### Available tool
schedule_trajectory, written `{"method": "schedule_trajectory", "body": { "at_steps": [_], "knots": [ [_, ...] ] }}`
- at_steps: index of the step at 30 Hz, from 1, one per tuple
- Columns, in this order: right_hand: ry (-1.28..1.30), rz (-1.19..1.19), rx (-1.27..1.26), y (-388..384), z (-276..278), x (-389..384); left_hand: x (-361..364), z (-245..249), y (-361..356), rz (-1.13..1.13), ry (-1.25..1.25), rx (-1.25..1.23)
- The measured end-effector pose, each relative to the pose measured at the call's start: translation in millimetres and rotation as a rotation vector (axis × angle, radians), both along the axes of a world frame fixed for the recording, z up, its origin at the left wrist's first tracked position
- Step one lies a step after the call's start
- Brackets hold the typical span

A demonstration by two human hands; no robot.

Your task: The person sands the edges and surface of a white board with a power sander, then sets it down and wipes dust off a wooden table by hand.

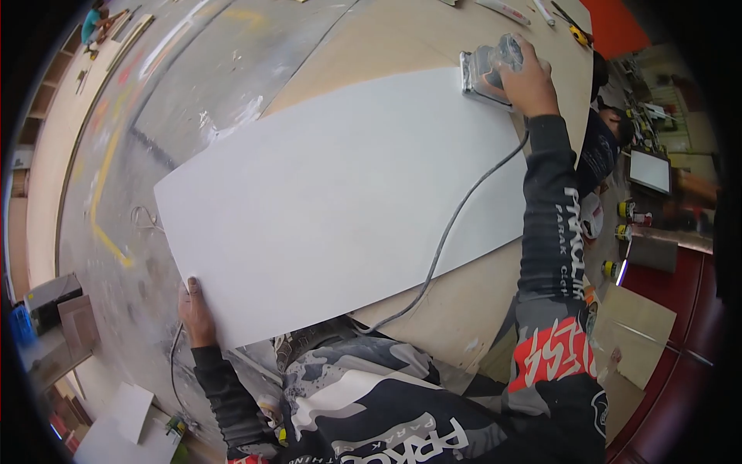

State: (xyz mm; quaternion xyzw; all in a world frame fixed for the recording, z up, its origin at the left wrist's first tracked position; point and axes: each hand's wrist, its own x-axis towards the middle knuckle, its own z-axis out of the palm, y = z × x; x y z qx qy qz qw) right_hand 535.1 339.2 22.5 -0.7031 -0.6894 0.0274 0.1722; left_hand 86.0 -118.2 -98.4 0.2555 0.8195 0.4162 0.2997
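Note:
A large white panel (332, 201) lies across a plywood worktop (371, 42), its near left corner jutting out past the wood. My left hand (196, 313) grips the panel's left edge near that corner, thumb on top and fingers hidden underneath. At the panel's far right end, my right hand (532, 81) is wrapped round a dusty electric sander (487, 71), whose flat base sits at the panel's edge. From the sander a grey cord (452, 220) runs down over the panel towards my lap.
Tubes (504, 11) and a yellow-and-black tool (578, 35) lie on the worktop's far end. Another person (603, 143) is close on the right, and a second person (97, 27) crouches far left. Several yellow-and-black cans (623, 232) stand at right. Boards (124, 414) lie at lower left.

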Motion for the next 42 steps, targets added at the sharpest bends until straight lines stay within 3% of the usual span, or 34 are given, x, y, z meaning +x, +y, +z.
{"method": "schedule_trajectory", "body": {
  "at_steps": [5, 8, 10, 16, 24, 27, 33, 35, 42],
  "knots": [
    [0.087, 0.614, 0.081, -33.3, 1.5, -22.8, -0.8, 4.5, 5.2, -0.003, 0.014, -0.014],
    [0.096, 0.792, -0.032, -54.8, 16.2, -41.8, 2.7, 7.0, 6.2, 0.007, 0.012, -0.029],
    [0.180, 0.805, -0.148, -69.4, 29.5, -57.7, 3.3, 8.4, 5.4, 0.012, 0.004, -0.038],
    [-0.016, 0.870, -0.245, -91.3, 45.8, -95.5, -13.4, -0.9, -4.9, 0.010, 0.031, -0.085],
    [0.006, 1.034, -0.216, -88.7, 40.5, -100.8, -9.7, -3.6, -20.7, 0.011, -0.017, -0.101],
    [-0.031, 1.072, -0.210, -91.9, 41.9, -105.7, -7.8, -4.3, -19.1, 0.032, -0.012, 0.011],
    [-0.029, 1.090, -0.277, -85.4, 41.9, -104.0, -5.7, 0.4, -17.6, 0.009, -0.009, 0.038],
    [-0.036, 1.104, -0.283, -87.9, 43.2, -106.6, -10.2, -5.1, -21.2, 0.037, -0.140, 0.039],
    [-0.022, 1.143, -0.267, -81.8, 36.8, -103.2, -17.1, -10.4, -25.8, 0.023, -0.102, -0.014]
  ]
}}
